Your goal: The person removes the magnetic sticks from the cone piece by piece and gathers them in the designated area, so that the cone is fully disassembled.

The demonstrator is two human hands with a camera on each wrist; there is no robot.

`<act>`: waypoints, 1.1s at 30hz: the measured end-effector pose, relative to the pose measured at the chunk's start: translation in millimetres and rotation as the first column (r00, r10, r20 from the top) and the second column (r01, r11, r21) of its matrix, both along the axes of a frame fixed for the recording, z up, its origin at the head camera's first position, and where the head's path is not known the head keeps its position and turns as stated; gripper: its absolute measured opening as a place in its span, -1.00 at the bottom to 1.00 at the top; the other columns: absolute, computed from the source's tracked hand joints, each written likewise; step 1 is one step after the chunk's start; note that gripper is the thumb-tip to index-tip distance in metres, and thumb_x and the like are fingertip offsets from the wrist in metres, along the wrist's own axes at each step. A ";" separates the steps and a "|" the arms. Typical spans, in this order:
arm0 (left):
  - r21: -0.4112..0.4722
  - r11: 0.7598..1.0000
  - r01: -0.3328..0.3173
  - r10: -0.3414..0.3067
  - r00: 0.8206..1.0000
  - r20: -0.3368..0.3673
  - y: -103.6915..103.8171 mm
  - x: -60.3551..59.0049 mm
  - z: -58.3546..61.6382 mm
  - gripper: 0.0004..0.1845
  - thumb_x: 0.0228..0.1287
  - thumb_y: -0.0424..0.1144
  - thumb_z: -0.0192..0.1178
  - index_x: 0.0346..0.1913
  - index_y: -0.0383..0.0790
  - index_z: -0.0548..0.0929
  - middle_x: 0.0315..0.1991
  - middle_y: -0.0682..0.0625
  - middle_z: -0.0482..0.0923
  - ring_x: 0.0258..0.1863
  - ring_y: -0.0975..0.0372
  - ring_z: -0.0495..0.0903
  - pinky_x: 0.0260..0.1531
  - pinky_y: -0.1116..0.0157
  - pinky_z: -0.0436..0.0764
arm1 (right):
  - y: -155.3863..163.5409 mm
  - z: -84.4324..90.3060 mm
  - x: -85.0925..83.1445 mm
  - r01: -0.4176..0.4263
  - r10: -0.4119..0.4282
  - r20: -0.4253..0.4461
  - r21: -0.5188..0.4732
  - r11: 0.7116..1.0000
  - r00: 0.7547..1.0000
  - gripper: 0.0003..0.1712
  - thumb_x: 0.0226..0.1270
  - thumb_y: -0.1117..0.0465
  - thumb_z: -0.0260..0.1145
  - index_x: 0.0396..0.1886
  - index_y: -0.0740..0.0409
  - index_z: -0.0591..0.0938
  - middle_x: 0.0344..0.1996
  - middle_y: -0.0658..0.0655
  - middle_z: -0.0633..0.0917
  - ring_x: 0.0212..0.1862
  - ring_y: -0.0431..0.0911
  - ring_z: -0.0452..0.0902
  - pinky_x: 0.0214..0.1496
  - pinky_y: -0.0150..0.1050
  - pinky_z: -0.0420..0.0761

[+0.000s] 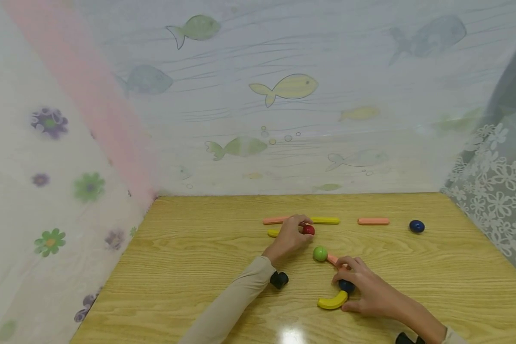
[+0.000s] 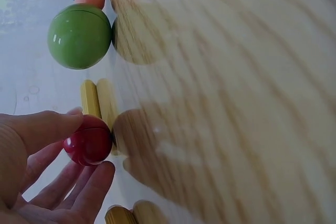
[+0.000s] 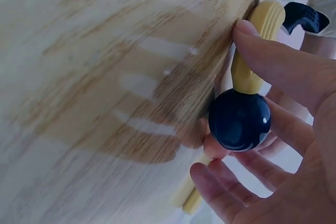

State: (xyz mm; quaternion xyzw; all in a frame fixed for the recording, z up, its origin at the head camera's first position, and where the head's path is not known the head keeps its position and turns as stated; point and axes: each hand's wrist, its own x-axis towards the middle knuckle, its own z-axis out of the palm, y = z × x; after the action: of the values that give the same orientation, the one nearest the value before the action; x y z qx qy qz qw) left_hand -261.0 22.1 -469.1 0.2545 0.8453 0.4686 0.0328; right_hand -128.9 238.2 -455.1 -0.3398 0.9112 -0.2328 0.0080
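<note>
My left hand holds a small red ball between thumb and fingers; in the left wrist view the red ball sits close to the wooden table. Nearer the front, my right hand curls round a dark blue ball. The right wrist view has the thumb against a curved yellow stick, whose end meets the dark blue ball. Beyond that ball, an orange stick leads to a green ball; my right fingers partly cover this stick.
Behind my left hand lie an orange stick and a straight yellow stick. A yellow piece is partly hidden by that hand. Farther right are another orange stick and a blue ball. Patterned curtains surround the table.
</note>
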 end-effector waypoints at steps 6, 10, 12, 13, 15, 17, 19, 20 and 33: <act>0.008 1.000 -0.015 0.015 1.000 0.010 -1.9 0.8 0.2 -0.68 0.18 -0.43 0.29 0.02 -0.33 0.59 -0.03 -0.14 0.52 -0.12 0.13 0.58 -0.24 0.42 0.57 | 0.2 -0.8 -0.1 -0.003 0.003 -0.004 0.003 1.000 1.000 -0.57 -0.02 -0.08 0.51 -0.13 -0.15 0.61 0.04 0.06 0.40 -0.02 -0.07 0.25 -0.17 -0.09 0.50; 0.024 1.000 -0.009 0.008 1.000 0.028 -3.9 2.8 3.0 -0.69 0.18 -0.44 0.29 0.01 -0.34 0.59 -0.01 -0.15 0.50 -0.13 0.11 0.59 -0.24 0.41 0.57 | 0.2 -1.0 -0.2 -0.002 0.002 -0.001 0.008 1.000 1.000 -0.57 -0.01 -0.07 0.51 -0.13 -0.15 0.61 0.04 0.06 0.40 -0.02 -0.07 0.26 -0.18 -0.09 0.50; 0.027 1.000 -0.009 0.008 0.999 0.033 -4.5 3.8 4.9 -0.70 0.17 -0.44 0.29 -0.01 -0.33 0.59 -0.01 -0.16 0.50 -0.13 0.10 0.60 -0.25 0.41 0.58 | 0.2 -1.0 -0.2 -0.002 0.002 0.000 0.008 1.000 1.000 -0.57 -0.01 -0.07 0.51 -0.13 -0.15 0.61 0.04 0.06 0.40 -0.03 -0.07 0.25 -0.18 -0.09 0.50; 0.025 1.000 -0.010 0.009 0.999 0.035 -4.7 4.2 6.0 -0.70 0.17 -0.45 0.29 -0.01 -0.33 0.60 -0.01 -0.16 0.50 -0.12 0.09 0.60 -0.25 0.41 0.58 | 0.3 -0.9 -0.2 -0.002 0.002 0.003 0.008 1.000 1.000 -0.57 -0.01 -0.06 0.51 -0.13 -0.15 0.61 0.04 0.06 0.39 -0.02 -0.07 0.25 -0.18 -0.10 0.50; 0.018 1.000 -0.010 0.010 0.999 0.031 -4.9 4.8 7.8 -0.71 0.16 -0.46 0.29 -0.02 -0.32 0.60 -0.01 -0.18 0.50 -0.12 0.08 0.60 -0.26 0.41 0.58 | 0.5 -0.9 -0.3 -0.002 0.002 0.005 0.008 1.000 1.000 -0.57 -0.02 -0.06 0.51 -0.13 -0.15 0.61 0.04 0.06 0.39 -0.03 -0.07 0.25 -0.18 -0.10 0.50; 0.008 1.000 -0.013 0.012 0.999 0.029 -5.1 5.4 9.4 -0.71 0.16 -0.46 0.29 -0.03 -0.31 0.60 0.00 -0.18 0.49 -0.11 0.06 0.60 -0.26 0.41 0.58 | 0.6 -1.0 -0.4 -0.002 0.002 0.008 0.008 1.000 1.000 -0.57 -0.01 -0.06 0.51 -0.12 -0.15 0.60 0.04 0.06 0.39 -0.03 -0.07 0.25 -0.18 -0.10 0.50; -0.004 1.000 -0.016 0.016 0.999 0.029 -5.2 5.8 10.2 -0.70 0.17 -0.45 0.29 -0.01 -0.31 0.60 0.02 -0.17 0.48 -0.09 0.06 0.59 -0.26 0.42 0.58 | 0.8 -1.1 -0.5 -0.003 0.002 0.010 0.007 1.000 1.000 -0.57 -0.01 -0.06 0.51 -0.12 -0.16 0.60 0.05 0.06 0.39 -0.03 -0.07 0.25 -0.18 -0.10 0.50; -0.009 1.000 -0.018 0.018 0.999 0.028 -5.4 6.0 10.6 -0.70 0.17 -0.45 0.29 -0.01 -0.30 0.60 0.03 -0.17 0.48 -0.08 0.05 0.59 -0.26 0.41 0.58 | 0.9 -1.2 -0.6 -0.003 0.003 0.010 0.008 1.000 1.000 -0.57 -0.01 -0.06 0.51 -0.12 -0.16 0.60 0.05 0.06 0.39 -0.03 -0.07 0.25 -0.18 -0.10 0.50; -0.070 0.997 -0.025 0.018 0.996 -0.092 -15.4 17.3 18.8 -0.71 0.16 -0.43 0.29 -0.03 -0.27 0.63 0.03 -0.11 0.51 0.00 0.02 0.52 -0.14 0.32 0.58 | 1.9 1.8 0.3 -0.018 0.020 0.040 -0.039 0.999 0.999 -0.54 0.08 -0.12 0.44 -0.05 -0.09 0.58 0.05 0.06 0.40 0.01 -0.02 0.33 -0.12 -0.01 0.51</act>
State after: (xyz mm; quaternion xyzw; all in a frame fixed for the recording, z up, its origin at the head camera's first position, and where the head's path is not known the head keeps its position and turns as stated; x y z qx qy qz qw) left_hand -243.7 6.7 -450.3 0.2652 0.8648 0.4263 -0.0017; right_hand -128.6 240.0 -453.3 -0.3438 0.9029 -0.2570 0.0221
